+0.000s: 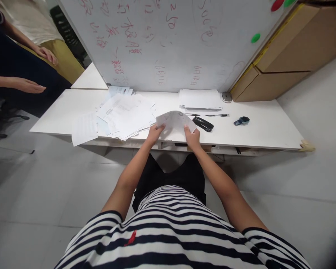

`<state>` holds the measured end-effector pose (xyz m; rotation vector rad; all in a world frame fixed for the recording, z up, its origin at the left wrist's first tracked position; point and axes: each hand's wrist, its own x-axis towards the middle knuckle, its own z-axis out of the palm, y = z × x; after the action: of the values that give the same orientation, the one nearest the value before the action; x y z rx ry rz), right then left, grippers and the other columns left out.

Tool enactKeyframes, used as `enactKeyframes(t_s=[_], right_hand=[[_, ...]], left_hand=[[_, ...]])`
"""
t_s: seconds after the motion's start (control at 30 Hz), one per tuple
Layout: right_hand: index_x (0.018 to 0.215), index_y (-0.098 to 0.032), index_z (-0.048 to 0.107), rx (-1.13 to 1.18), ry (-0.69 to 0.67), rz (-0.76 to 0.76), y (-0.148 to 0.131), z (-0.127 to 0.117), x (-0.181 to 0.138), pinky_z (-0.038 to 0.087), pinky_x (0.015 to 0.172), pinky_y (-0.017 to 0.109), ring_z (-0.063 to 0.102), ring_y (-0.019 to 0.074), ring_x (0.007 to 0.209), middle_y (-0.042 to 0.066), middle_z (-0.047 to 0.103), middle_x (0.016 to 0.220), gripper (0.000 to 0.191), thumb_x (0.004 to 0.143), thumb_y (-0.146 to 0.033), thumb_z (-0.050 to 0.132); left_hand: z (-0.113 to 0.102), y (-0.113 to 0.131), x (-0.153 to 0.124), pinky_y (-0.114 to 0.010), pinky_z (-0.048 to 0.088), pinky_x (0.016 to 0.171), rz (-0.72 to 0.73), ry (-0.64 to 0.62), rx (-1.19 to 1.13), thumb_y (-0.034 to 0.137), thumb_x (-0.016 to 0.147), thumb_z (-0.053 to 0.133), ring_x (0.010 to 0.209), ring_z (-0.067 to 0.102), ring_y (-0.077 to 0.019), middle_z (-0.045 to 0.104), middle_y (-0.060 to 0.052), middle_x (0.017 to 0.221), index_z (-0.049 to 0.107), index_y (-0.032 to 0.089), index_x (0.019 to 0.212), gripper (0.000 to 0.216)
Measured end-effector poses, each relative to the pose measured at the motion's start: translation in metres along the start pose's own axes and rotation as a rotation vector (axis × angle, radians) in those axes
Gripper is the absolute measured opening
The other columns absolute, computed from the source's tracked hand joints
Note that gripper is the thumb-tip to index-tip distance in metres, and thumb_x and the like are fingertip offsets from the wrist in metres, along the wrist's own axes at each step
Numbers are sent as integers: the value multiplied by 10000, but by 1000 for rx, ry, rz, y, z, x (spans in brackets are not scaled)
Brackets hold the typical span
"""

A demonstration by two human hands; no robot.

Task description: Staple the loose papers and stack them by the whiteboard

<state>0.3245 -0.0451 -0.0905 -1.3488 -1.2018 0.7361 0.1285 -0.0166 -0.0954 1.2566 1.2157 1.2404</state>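
Note:
Between my two hands a sheet of paper (175, 121) is held up over the table's front edge, bowed upward in the middle, with faint marks on it. My left hand (156, 133) grips its left side, thumb on top. My right hand (192, 136) pinches its right side in the same way. Just beyond my right hand lies a black stapler (203, 124). A loose, spread pile of papers (128, 114) lies to the left of my left hand. Whether I hold one sheet or more, I cannot tell.
On the white table (263, 130) are a neat paper stack (200, 99), a pen (222, 115) and a small dark blue object (241, 120). A whiteboard (173, 48) stands behind, cardboard boxes (274, 84) at right. Another person's hands (30, 86) show at left.

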Motion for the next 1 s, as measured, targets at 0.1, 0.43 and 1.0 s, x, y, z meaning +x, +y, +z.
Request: enactKeyframes(t_s=[0.1,0.43,1.0], right_hand=[[1027,-105,675,-8,2,141,23,3,-4,473,921,401,631,269,1035,144,700,1053,458,802,-491,576],[1068,-109,654,34,120,238,37,-36,-39,478,921,364,627,246,1058,136,680,1120,459,781,-463,605],[946,-151,636,426,652,657,48,-161,-164,451,403,204,608,137,646,39,686,903,428,614,-386,766]], left_hand=[[5,-12,-3,-368,475,865,-16,-12,82,514,777,612,991,624,-253,703,-72,1036,691,140,1010,448],[27,0,-36,-345,482,797,-30,-245,472,543,859,449,903,628,-250,700,-67,928,682,135,934,475],[187,30,63,-479,286,1012,642,-710,1299,274,864,514,1245,390,-325,493,-145,1324,452,184,1299,448]])
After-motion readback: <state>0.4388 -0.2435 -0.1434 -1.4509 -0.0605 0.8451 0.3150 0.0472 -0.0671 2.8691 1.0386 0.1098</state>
